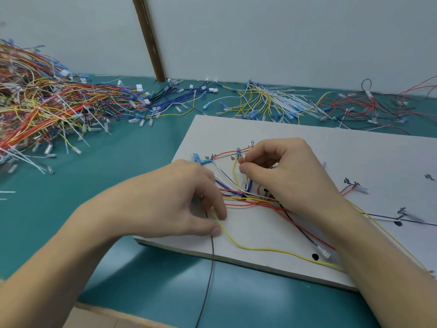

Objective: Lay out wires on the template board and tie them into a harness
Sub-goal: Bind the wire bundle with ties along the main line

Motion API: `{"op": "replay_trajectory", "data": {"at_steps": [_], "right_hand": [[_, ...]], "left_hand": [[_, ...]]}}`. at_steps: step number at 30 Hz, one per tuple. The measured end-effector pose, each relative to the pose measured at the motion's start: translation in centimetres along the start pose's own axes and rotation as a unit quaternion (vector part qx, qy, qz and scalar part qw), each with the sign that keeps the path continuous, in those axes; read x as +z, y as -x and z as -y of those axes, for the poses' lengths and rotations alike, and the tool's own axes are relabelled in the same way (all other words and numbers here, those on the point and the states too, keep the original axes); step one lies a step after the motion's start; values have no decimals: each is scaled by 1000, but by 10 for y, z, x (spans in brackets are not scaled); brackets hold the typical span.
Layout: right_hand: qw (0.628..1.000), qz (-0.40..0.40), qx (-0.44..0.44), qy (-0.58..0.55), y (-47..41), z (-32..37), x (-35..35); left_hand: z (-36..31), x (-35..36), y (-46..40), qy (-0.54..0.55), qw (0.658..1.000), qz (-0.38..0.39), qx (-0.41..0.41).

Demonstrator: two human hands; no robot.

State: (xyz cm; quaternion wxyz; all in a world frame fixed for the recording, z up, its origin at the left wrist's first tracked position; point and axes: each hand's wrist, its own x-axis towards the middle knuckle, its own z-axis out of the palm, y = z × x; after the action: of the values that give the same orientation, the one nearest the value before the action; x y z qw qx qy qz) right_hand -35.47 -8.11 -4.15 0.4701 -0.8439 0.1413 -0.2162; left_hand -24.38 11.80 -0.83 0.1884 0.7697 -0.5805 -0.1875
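On the board (307, 143), the wires (248, 201) fan out mid-panel; left hand (175, 197) curls down, pinching a black wire (211, 254), right hand (283, 169) pinches a white tie (243, 159) above them.

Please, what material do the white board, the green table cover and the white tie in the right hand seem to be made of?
Template board: probably painted wood or fibreboard, matte white, with a thick pale edge visible in front.
Table cover: looks like a rubber or vinyl mat, teal with a soft sheen and no weave.
White tie, pinched by the right hand: likely nylon plastic, thin, smooth and slightly glossy.
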Motion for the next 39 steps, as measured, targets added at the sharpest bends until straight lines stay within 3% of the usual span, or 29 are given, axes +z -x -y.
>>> {"op": "replay_trajectory", "data": {"at_steps": [8, 20, 32, 39], "right_hand": [[1000, 2, 29, -12, 0, -1, -1], [997, 73, 17, 21, 1, 3, -1], [985, 164, 9, 59, 6, 7, -9], [983, 165, 15, 81, 6, 3, -7]], "left_hand": [[-6, -4, -12, -10, 999, -15, -32], [-13, 27, -8, -12, 973, -186, -139], [-22, 26, -14, -37, 960, -186, -208], [-23, 28, -10, -59, 956, -195, -211]]}}
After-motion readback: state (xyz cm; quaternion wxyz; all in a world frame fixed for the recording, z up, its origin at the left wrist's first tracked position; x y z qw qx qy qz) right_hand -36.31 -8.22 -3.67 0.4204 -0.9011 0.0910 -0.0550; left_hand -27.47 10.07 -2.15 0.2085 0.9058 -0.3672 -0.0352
